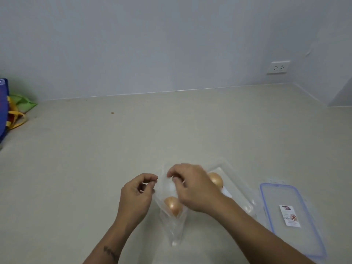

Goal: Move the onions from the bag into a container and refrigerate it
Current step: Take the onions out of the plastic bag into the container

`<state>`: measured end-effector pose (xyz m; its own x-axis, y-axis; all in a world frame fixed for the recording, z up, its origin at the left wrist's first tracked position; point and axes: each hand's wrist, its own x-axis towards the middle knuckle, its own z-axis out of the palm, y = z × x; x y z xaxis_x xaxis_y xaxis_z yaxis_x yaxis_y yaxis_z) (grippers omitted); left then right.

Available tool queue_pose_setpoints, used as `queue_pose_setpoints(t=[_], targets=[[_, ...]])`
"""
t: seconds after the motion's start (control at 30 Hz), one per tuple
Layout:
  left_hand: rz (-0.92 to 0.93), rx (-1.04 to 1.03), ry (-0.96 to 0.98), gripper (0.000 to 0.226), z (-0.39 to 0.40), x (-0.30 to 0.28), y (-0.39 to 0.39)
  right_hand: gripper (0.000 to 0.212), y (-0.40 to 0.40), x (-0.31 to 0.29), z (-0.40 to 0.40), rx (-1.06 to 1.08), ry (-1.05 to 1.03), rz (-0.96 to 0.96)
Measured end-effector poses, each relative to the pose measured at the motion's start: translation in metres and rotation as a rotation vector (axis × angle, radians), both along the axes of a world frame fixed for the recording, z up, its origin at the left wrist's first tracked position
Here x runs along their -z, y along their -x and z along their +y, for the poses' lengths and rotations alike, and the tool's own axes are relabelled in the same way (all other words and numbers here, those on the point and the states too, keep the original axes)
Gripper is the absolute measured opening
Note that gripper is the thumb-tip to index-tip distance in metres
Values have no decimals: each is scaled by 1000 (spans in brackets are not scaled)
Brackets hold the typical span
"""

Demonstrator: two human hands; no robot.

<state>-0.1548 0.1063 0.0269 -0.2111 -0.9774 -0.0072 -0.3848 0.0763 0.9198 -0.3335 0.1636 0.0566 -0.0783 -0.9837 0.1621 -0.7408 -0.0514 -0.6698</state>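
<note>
A clear plastic bag [172, 231] stands on the beige counter with a golden onion [172, 205] inside it. My left hand [136, 197] pinches the bag's left upper edge. My right hand [192, 187] pinches the opposite edge at the bag's mouth, holding it apart. Behind my right hand sits a clear rectangular container [238, 185] with a second onion [216, 180] in it. The container's near part is hidden by my right wrist.
The container's lid [291, 218], clear with a blue rim and a label, lies flat to the right. Coloured shopping bags [11, 109] sit at the far left edge. A wall socket [278, 67] is at the back right. A small brown scrap [112, 112] lies on the counter.
</note>
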Motion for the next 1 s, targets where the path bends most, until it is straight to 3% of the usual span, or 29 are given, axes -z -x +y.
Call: queue_pose_setpoints(t=[0.17,0.33,0.4,0.53,0.6,0.7,0.8,1.0], targets=[[-11,17,24,30,4,6,3,40,-26,32,-14,-209,-667,310],[-21,-12,65,34,2,7,6,29,-29,38,-13,-179,-560,253],[-18,-63,98,33,-3,5,6,31,-19,23,-10,-160,-470,117],[2,-163,120,26,-20,3,2,42,10,-27,5,-114,-247,-586],[8,-213,97,24,-30,6,-6,41,31,-38,17,-42,-149,-733],[-20,-285,73,22,-50,13,-33,35,56,-24,38,284,-116,-498],[-86,-366,57,22,-73,22,-79,21,72,14,56,575,-286,-174],[-181,-514,-152,22,-99,47,-191,15,71,66,66,594,-465,151]])
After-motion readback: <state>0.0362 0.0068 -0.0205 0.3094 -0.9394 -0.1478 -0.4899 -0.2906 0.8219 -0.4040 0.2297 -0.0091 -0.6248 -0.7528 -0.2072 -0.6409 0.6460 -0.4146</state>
